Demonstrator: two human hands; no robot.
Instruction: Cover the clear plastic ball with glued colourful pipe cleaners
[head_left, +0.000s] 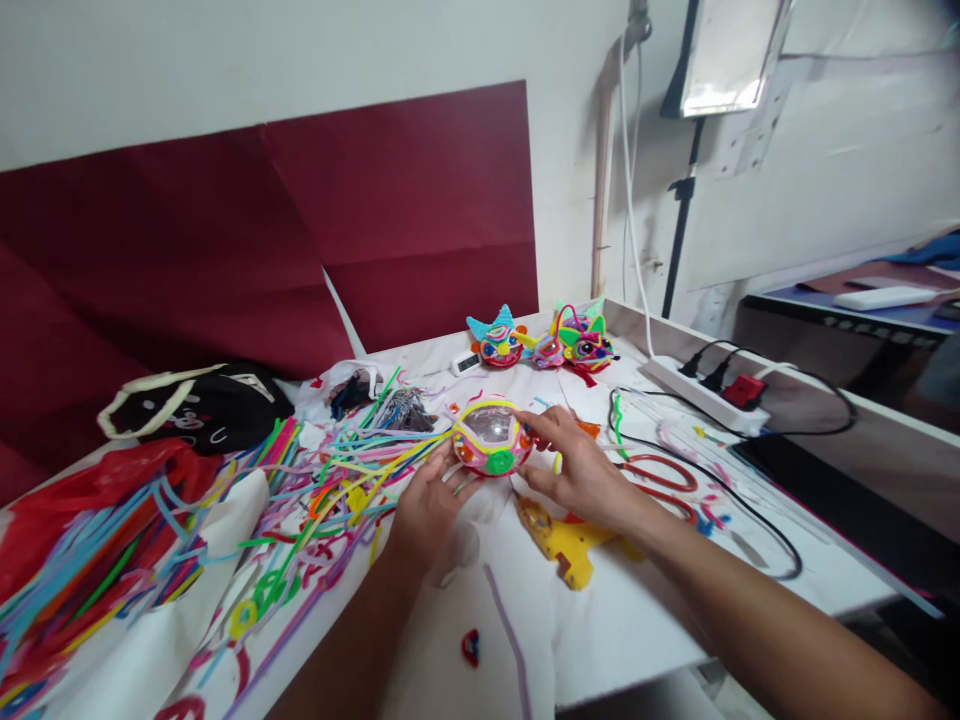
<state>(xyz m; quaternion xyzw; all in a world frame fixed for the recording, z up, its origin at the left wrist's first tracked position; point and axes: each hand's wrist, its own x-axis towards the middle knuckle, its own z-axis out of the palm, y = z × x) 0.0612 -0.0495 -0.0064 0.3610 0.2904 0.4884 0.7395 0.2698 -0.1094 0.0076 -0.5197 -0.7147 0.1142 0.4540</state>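
Two bare hands steady the round, clear-domed craft piece trimmed with pink and yellow fuzzy stems (496, 425) over the white table (622, 640), left hand (426, 508) cradling its underside, right hand (576, 462) pinching its side, ideally lightly, to avoid crushing the trim.

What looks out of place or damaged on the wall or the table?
The red paper on the wall gapes at its lower edge, showing a white sliver. Pipe cleaners lie tangled over the table's left side.

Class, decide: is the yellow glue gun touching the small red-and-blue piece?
Apart; the head view shows white surface separating the glue gun from the piece.
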